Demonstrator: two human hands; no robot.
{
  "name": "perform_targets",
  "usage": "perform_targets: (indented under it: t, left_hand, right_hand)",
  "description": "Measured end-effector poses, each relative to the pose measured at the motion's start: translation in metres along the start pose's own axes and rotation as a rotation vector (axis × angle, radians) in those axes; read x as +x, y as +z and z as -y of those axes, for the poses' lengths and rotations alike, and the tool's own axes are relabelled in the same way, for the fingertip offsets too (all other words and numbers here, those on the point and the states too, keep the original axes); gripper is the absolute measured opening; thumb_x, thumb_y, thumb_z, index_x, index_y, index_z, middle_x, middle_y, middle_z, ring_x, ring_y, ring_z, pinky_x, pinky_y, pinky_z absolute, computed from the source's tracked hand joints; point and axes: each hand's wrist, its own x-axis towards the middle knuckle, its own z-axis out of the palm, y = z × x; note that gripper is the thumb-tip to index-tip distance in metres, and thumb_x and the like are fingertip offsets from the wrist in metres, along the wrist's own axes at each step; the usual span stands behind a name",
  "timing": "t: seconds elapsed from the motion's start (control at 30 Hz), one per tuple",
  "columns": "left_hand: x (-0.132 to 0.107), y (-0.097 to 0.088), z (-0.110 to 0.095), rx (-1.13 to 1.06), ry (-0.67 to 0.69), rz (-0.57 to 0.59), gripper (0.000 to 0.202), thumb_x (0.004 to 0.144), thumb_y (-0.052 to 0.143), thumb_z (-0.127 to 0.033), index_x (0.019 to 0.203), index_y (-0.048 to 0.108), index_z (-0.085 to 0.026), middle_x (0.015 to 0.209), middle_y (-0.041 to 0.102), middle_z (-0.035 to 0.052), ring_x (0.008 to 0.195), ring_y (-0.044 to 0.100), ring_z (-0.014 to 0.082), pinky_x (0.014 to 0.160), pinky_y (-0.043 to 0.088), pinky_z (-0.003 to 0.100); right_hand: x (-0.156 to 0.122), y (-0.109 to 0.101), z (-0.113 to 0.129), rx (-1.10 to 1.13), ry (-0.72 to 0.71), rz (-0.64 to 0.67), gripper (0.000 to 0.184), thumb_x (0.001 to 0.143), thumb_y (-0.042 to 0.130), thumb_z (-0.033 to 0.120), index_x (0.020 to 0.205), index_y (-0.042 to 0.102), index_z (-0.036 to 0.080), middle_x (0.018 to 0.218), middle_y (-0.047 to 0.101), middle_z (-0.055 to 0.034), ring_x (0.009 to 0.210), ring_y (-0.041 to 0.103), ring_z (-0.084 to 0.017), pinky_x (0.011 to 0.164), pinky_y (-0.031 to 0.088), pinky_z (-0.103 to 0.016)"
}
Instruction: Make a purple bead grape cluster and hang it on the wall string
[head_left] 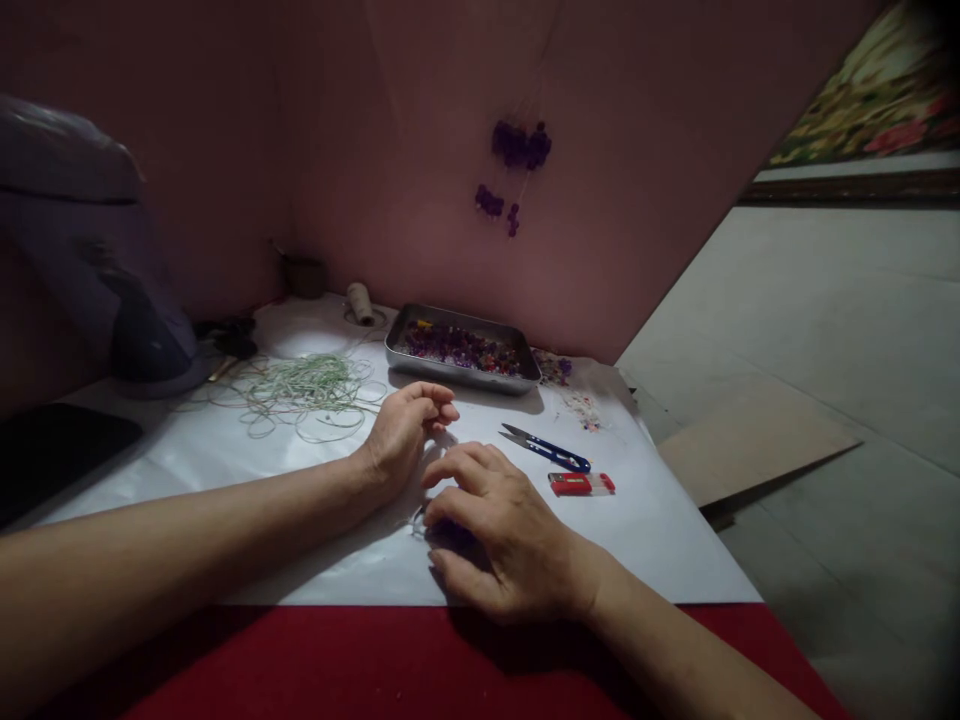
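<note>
Your smooth metal tray [466, 375] has a dull sheen, while the thread snips [556, 456] pair bare metal blades with a smooth blue body. Your lighter [581, 484] looks like red and clear plastic; the white sheet [637, 540] (paper or plastic, unclear which) shines faintly over matt red cloth [337, 660].

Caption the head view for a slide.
Left hand and right hand over a white sheet, near a tray of beads, snips and a lighter.
</note>
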Motion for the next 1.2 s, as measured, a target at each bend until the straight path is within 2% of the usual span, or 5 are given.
perform_targets:
  t: [0.5,0.63,0.73,0.9,1.2]
  left_hand:
    - [0.002,-0.001,0.002,0.043,0.012,0.007,0.019,0.062,0.048,-0.005,0.074,0.060,-0.012,0.064,0.061,0.0028,0.063,0.054,0.0119,0.062,0.039,0.025]
    - [0.002,-0.004,0.002,0.046,0.000,0.024,0.018,0.061,0.050,-0.008,0.074,0.061,-0.014,0.065,0.062,0.0025,0.064,0.055,0.0126,0.064,0.041,0.025]
    - [-0.001,-0.004,-0.001,0.067,-0.051,0.193,0.019,0.063,0.053,-0.010,0.079,0.064,-0.015,0.072,0.064,0.0028,0.066,0.057,0.0138,0.066,0.044,0.027]
    - [-0.009,0.000,-0.008,0.177,-0.116,0.478,0.008,0.069,0.058,-0.019,0.069,0.065,-0.014,0.065,0.060,0.0017,0.061,0.053,0.0135,0.059,0.041,0.026]
    - [-0.016,0.002,-0.012,-0.058,-0.303,0.640,0.027,0.079,0.057,-0.039,0.067,0.066,-0.017,0.070,0.066,0.0090,0.068,0.059,0.0207,0.067,0.044,0.033]
  right_hand:
    - [0.006,0.023,0.011,-0.055,0.165,-0.040,0.007,0.085,0.054,0.016,0.080,0.059,0.016,0.091,0.063,-0.0096,0.089,0.051,-0.024,0.079,0.038,-0.041]
    - [0.008,0.015,0.010,0.151,0.226,-0.190,0.009,0.086,0.050,0.015,0.080,0.054,0.018,0.093,0.063,-0.0085,0.090,0.052,-0.023,0.083,0.039,-0.041]
    - [0.008,0.005,0.008,0.399,0.340,-0.334,0.013,0.091,0.046,0.020,0.080,0.052,0.020,0.090,0.062,-0.0069,0.086,0.054,-0.020,0.081,0.042,-0.037]
    - [0.013,-0.009,0.011,0.690,0.570,-0.348,0.020,0.095,0.048,0.034,0.085,0.059,0.020,0.079,0.061,-0.0031,0.069,0.053,-0.015,0.065,0.043,-0.029]
    - [0.034,-0.043,0.010,0.987,0.721,-0.513,0.025,0.084,0.062,0.043,0.077,0.055,0.020,0.055,0.050,0.0056,0.042,0.033,-0.008,0.040,0.029,-0.023]
